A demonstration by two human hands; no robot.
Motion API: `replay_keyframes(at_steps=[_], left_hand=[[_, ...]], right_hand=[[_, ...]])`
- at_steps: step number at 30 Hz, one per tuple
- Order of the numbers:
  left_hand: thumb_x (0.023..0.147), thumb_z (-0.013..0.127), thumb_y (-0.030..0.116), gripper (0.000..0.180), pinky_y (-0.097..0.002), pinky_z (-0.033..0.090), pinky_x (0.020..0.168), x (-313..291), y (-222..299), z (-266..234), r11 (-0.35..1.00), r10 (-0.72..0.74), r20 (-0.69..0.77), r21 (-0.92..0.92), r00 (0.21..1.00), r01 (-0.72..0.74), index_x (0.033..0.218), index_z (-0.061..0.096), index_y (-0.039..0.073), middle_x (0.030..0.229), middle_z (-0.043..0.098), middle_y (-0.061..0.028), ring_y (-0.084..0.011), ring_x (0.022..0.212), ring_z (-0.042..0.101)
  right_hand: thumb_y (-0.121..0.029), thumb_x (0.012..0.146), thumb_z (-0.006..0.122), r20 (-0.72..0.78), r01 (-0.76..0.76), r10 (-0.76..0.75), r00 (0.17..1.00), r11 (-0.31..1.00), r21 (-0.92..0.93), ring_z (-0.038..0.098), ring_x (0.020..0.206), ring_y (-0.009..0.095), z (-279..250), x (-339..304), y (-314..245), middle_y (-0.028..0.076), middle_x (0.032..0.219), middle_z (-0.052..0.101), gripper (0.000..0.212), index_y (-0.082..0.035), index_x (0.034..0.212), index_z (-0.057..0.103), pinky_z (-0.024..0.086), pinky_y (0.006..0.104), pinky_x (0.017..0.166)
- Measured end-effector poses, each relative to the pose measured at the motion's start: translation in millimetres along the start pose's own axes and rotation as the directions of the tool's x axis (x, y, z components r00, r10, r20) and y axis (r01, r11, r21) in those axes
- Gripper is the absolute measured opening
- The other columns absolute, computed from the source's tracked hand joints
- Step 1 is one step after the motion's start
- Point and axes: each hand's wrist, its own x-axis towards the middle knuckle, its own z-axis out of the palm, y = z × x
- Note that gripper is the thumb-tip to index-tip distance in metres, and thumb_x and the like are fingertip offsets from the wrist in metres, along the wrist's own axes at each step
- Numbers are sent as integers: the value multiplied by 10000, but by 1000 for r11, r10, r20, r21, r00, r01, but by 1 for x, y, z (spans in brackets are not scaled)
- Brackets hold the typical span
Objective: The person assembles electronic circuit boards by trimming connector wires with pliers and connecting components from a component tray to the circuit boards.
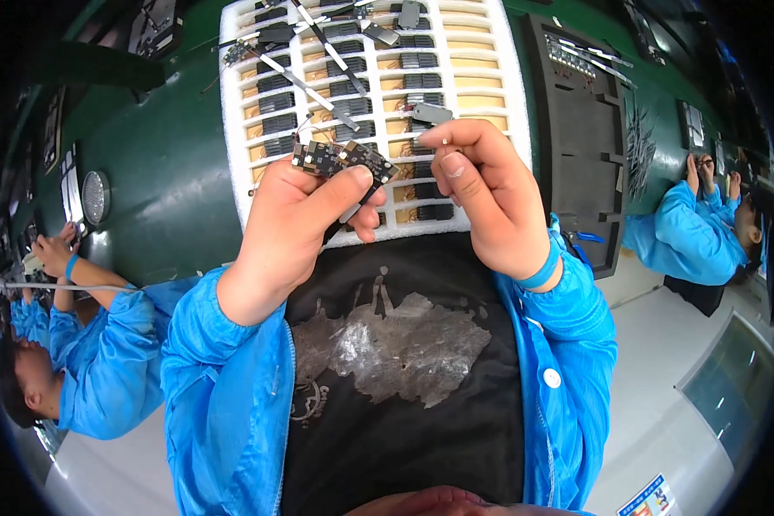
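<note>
Gripping a black circuit board (340, 161) between thumb and fingers, the left hand (305, 206) is keeping that piece over the near edge of a white foam tray (232, 138), so the board is sitting in the grasp rather than in any slot. Beside it, the right hand (490, 185) is curling its thumb and index finger toward each other, with a tiny pale speck (445, 140) showing at the index finger — whether it is being pinched, I cannot tell. Judging by what is showing, the work is standing partway: many slots are already holding black flat packs (420, 82), row after row, while the rightmost column is showing only tan backing (473, 82). This board seems to be in the middle of its handling, and whatever is remaining on it is not readable from this view. Several pieces are lying loose on top of the rows: a grey flat module (432, 113) just beyond the right hand, and black-and-white strips (305, 89) crossing the left part of the tray, which are probably waiting their turn. To the right, a black tray (580, 172) is carrying a cluster of small parts (572, 58) at its far end, and blue-handled pliers (590, 236) are resting near its lower corner — neither is being touched by either hand.
</note>
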Motion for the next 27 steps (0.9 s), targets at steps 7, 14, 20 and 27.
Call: replay_keyframes(at_steps=[7, 14, 20, 27], left_hand=[[956, 599, 171, 257, -301, 524, 571, 3, -6, 0, 1000, 11, -4, -3, 1000, -11, 1041, 651, -65, 856, 678, -109, -161, 668, 621], [962, 587, 130, 182, -283, 542, 596, 2, -9, -3, 999, 7, 27, -40, 1000, -6, 1035, 662, -18, 855, 685, -80, -137, 691, 639], [968, 572, 172, 250, -300, 510, 568, 4, -9, 0, 1000, 15, -10, 6, 1000, -15, 1045, 641, -55, 833, 662, -87, -159, 659, 609], [959, 576, 117, 187, -301, 539, 598, 1, -12, -2, 998, 27, 12, -51, 1000, -26, 1037, 655, -34, 858, 686, -93, -142, 680, 630]], right_hand=[[-122, 1024, 502, 58, -40, 36, 998, 996, 74, 477, 749, 72, 0, -2, 10, 3, 832, 560, 152, -24, 1120, 568, 423, 221, 687], [-136, 1006, 539, 297, -481, 387, 873, 787, 387, 467, 695, 46, -6, -1, -8, -15, 796, 540, 192, -22, 1151, 593, 380, 193, 617], [-222, 1043, 449, 280, -341, 248, 927, 866, 365, 391, 684, 59, -2, -9, 4, -38, 754, 453, 281, -18, 1133, 621, 336, 204, 624], [-235, 979, 328, 251, -347, 266, 931, 859, 375, 326, 694, 102, -5, -8, 9, -16, 745, 413, 414, 32, 1118, 613, 284, 248, 641]])
